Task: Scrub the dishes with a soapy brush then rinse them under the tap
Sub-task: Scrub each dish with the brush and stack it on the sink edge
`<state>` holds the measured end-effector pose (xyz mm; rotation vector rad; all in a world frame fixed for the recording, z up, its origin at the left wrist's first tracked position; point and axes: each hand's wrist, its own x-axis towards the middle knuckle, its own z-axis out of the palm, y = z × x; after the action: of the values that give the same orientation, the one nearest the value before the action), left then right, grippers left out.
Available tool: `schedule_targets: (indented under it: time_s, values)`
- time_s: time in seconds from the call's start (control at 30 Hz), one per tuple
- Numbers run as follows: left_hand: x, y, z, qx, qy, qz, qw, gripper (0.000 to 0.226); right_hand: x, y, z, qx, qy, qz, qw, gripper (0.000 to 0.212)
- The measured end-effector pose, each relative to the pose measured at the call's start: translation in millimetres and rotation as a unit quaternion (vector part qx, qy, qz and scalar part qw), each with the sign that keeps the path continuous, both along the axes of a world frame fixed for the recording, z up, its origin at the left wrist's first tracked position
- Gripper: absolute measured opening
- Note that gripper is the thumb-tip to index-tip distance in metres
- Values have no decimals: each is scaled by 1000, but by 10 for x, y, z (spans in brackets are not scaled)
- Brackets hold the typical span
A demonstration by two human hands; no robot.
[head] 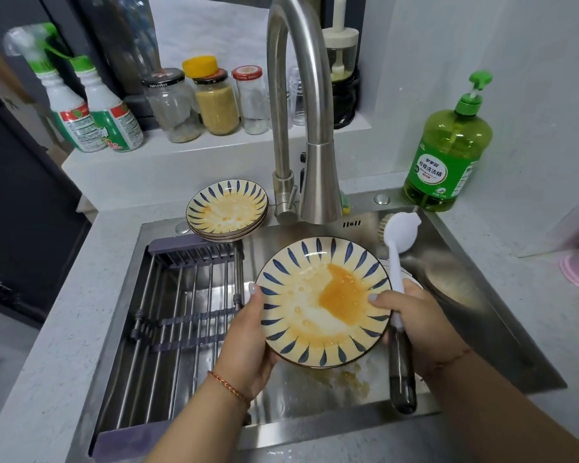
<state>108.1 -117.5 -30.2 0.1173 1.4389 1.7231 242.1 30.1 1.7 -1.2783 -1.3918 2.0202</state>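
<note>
Plate, cream with blue petal strokes round the rim, held tilted over the steel sink, orange sauce smeared across its middle. Left hand grips the plate's left edge, thumb on the rim, fingers curled underneath. Right hand pinches the right edge with thumb on the rim and also holds the dish brush; white head points up and away, dark handle end sticks out below the hand. How the fingers wrap both is hard to see. Stack of dirty matching plates sits on the sink's back ledge, just left of the tap. Tap spout is above the held plate's far edge; no water visible. Drying rack fills the sink's left half. Green dish soap bottle stands at the back right corner. Jars and spray bottles line the shelf behind.
</note>
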Motion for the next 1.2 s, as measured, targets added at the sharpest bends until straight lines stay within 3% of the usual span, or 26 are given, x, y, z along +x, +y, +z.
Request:
schedule_targets:
  time_s: [0.07, 0.1, 0.13, 0.2, 0.3, 0.37, 0.47, 0.57, 0.63, 0.67, 0.7, 0.8, 0.87, 1.0, 1.13, 1.2]
  values:
    - [-24, -9, -33, -76, 169, 17, 982, 42, -15, -25, -20, -11, -10, -22, 1000, 13]
    - [-32, -50, -51, -115, 289, 41, 950, 34, -21, -40, -41, -19, -11, -31, 999, 12]
    - [-22, -113, -40, -139, 402, 53, 903, 28, -25, -56, -66, -28, -9, -41, 999, 10]
    - [72, -216, -5, -123, 555, -19, 822, 38, -31, -82, -127, -50, -5, -61, 997, 9]
    - [266, -219, -82, -97, 707, -205, 669, 57, -37, -122, -184, -71, -12, -75, 995, 9]
    - [346, -142, -240, -121, 771, -236, 578, 54, -46, -169, -208, -82, -16, -65, 994, 11]
    - [365, -27, -376, -113, 807, -172, 554, 21, -61, -249, -197, -82, -20, -37, 996, 20]
    - [318, 30, -382, -104, 826, -103, 544, 17, -59, -269, -130, -68, 4, 0, 998, 25]
    - [280, 29, -374, -111, 816, -90, 560, 15, -28, -243, -48, -72, 28, 29, 997, 25]
    - [260, 28, -350, -126, 796, -95, 584, 11, 8, -220, -24, -67, 28, 50, 996, 26]
    - [248, 36, -311, -152, 761, -92, 624, 12, 64, -188, -27, -58, 18, 70, 996, 29]
    - [182, 60, -168, -230, 549, -29, 803, 18, 253, -60, -8, -1, -40, 124, 991, 30]
    - [120, 85, -131, -223, 455, -8, 862, 22, 325, -15, 82, 35, -47, 178, 982, 25]
    - [80, 127, -121, -173, 391, 14, 904, 32, 333, -150, 292, 103, -60, 284, 951, 22]
    - [80, 159, -113, -105, 316, 28, 943, 33, 331, -453, 433, 222, -123, 424, 869, 48]
    - [71, 159, -90, -100, 317, 21, 943, 27, 309, -406, 468, 236, -145, 410, 869, 47]
